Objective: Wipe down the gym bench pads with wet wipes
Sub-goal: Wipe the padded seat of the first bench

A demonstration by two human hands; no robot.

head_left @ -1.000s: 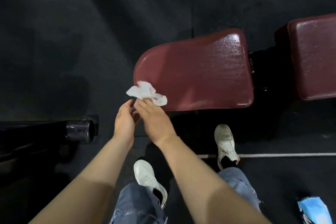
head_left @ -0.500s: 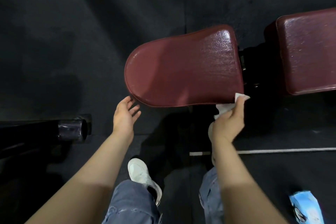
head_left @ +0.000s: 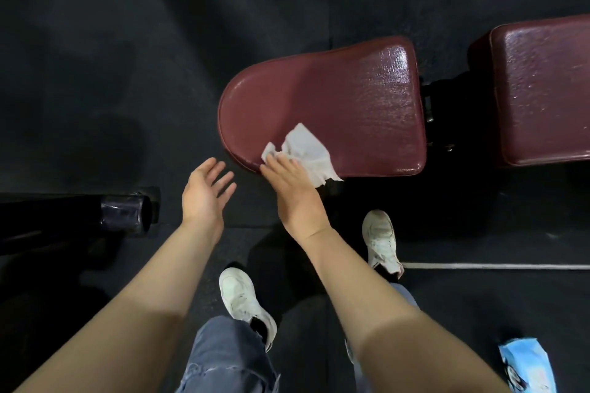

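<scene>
Two bench pads, dark red vinyl with a cracked, glossy grain. The seat pad [head_left: 335,105] is rounded at its left end and squared at its right; the second pad [head_left: 542,89], rectangular, stands just to its right across a dark gap and is cut off by the frame edge.

One wet wipe [head_left: 306,150], white, crumpled, thin and fibrous, lies on the seat pad's near left edge.

Two hands. The right hand [head_left: 293,185] presses the wipe flat against the pad with straight fingers. The left hand [head_left: 204,191] hovers palm up, fingers spread, holding nothing, just left of the pad.

One wipes packet [head_left: 523,364], blue soft plastic, lies on the floor at near right.

Two white sneakers. One black rubber floor [head_left: 95,73], matte.
</scene>
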